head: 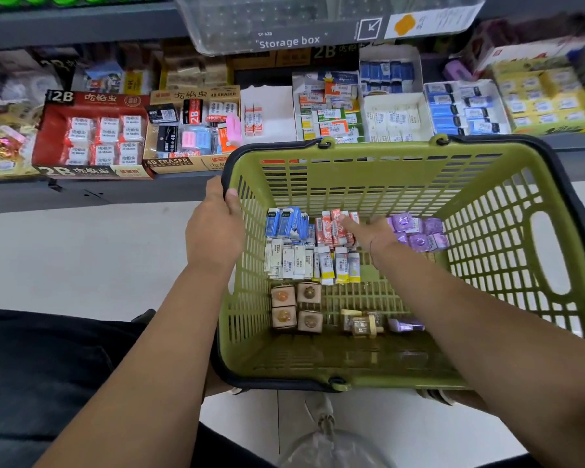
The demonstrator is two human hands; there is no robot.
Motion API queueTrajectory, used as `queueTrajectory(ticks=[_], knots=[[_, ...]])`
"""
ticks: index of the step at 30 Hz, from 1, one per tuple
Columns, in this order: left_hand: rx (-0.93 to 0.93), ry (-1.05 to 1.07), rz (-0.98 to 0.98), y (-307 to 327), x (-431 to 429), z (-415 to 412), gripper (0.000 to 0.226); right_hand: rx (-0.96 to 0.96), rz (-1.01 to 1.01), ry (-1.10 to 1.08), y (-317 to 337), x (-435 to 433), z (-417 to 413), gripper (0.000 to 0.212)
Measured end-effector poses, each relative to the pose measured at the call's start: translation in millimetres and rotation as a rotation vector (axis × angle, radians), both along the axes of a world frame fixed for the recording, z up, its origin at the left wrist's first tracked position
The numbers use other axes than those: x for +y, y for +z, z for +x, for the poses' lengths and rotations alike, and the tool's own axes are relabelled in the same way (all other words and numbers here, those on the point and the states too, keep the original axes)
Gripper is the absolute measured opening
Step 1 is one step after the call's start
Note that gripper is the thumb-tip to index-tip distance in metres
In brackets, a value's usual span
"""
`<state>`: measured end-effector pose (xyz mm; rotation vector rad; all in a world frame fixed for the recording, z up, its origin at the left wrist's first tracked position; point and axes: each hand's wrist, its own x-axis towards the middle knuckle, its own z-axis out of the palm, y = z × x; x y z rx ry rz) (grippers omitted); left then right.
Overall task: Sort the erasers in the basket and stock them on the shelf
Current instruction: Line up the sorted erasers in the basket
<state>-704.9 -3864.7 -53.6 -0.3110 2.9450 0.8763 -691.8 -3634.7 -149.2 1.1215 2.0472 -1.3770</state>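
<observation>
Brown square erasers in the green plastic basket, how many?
4 brown square erasers, two-by-two on the green basket's floor: far left, far right, near left, near right.

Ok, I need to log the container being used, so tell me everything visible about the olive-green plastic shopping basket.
The olive-green plastic shopping basket is rectangular and open-topped, with slotted walls and floor, an oval cut-out in its right wall and dark handles folded down along the rim. The left hand grips its left rim, thumb inside; the right hand reaches in over grouped eraser packs lying on its floor.
</observation>
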Motion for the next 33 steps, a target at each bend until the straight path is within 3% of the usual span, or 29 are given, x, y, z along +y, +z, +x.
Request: queueTrajectory(ticks=[4, 7, 11, 15, 33], knots=[[0.006, 0.006, -0.016, -1, 1, 0, 0.030, -0.165, 0.066, 0.031, -10, -12, 36, 0.101], [0.009, 0.002, -0.020, -1, 1, 0, 0.030, -0.140, 0.172, 0.153, -13, -32, 45, 0.087], [0.013, 0.000, -0.014, 1, 1, 0, 0.031, -0.213, 0.232, 0.182, -17, -58, 44, 0.105], [0.025, -0.006, -0.024, 0, 1, 1, 0.031, -0.252, 0.292, 0.146, -21, -62, 43, 0.098], [0.038, -0.004, -0.029, 0, 1, 0, 0.029, -0.275, 0.096, 0.078, -27, -50, 41, 0.095]])
